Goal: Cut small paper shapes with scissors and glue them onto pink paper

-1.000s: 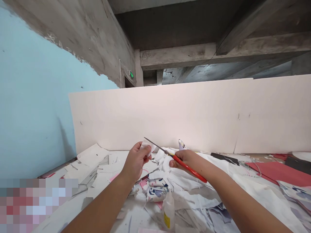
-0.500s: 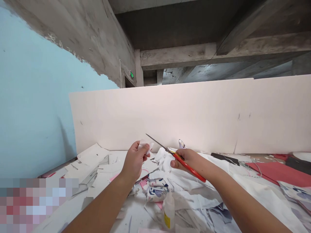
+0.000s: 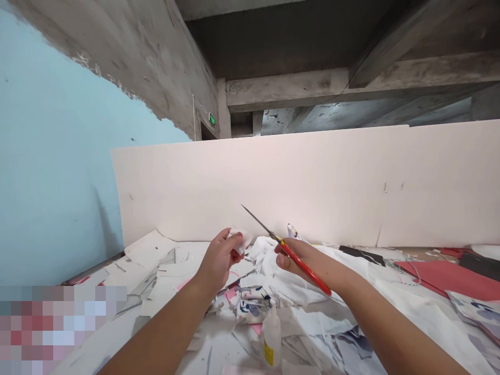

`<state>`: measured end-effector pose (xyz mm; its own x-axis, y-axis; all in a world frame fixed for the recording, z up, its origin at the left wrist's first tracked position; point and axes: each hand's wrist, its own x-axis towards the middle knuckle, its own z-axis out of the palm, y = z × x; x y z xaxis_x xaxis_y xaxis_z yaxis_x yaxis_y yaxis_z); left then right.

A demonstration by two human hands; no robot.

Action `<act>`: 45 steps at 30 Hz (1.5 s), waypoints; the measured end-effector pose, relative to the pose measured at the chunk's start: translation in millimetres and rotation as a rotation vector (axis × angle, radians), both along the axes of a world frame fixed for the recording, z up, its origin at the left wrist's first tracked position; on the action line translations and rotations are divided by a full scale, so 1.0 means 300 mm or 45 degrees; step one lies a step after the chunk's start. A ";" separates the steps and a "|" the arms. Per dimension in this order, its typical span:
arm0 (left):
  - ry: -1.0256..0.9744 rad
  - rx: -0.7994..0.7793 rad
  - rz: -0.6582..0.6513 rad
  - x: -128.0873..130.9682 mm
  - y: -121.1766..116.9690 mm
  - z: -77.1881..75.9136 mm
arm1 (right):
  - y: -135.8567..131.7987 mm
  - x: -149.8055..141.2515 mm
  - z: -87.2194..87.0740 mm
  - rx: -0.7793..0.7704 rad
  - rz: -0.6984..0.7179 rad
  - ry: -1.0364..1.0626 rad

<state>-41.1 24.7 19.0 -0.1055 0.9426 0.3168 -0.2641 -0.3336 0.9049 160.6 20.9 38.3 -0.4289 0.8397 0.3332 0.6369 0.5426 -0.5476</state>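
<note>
Pinched between the thumb and fingers of my left hand (image 3: 222, 258) is a small white piece (image 3: 241, 240), paper or cloth, I cannot tell which. My right hand (image 3: 300, 258) is closed round red-handled scissors (image 3: 307, 268). Their dark blades point up and to the left, together, apart from the white piece. Beneath my hands lie crumpled white cloth (image 3: 281, 276) and a bundle of flower-patterned fabric (image 3: 252, 304). A clear squeeze bottle with a yellow label (image 3: 272, 338) stands upright at the front.
White card pieces (image 3: 146, 255) are heaped at the left. Red sheets (image 3: 453, 276), a black strip (image 3: 361, 255) and patterned fabric (image 3: 474, 312) lie at the right. A tall pale board (image 3: 250, 187) closes off the back, beside a blue wall (image 3: 58, 156).
The scissors have tilted upward, their tip moving up and slightly right. My left hand has shifted a little to the right with the white piece.
</note>
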 end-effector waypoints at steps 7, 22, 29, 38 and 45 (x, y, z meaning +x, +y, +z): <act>-0.016 0.004 -0.032 0.012 -0.010 -0.004 | 0.006 -0.016 -0.030 -0.079 0.078 -0.172; 0.124 0.020 0.141 0.001 0.007 -0.010 | 0.010 -0.027 -0.024 -0.128 0.068 -0.133; 0.117 0.018 0.098 0.010 -0.005 -0.001 | 0.017 -0.026 -0.030 -0.131 0.072 -0.141; 0.057 0.006 0.053 0.019 -0.014 0.003 | 0.007 -0.042 -0.022 -0.177 0.018 -0.133; 0.052 -0.011 0.066 0.014 -0.006 -0.006 | -0.008 -0.062 -0.005 -0.200 -0.060 -0.131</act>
<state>-37.0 22.8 17.2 -0.1418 0.9389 0.3136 -0.2096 -0.3381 0.9175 141.9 18.6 36.7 -0.4130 0.8978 0.1530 0.7165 0.4240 -0.5539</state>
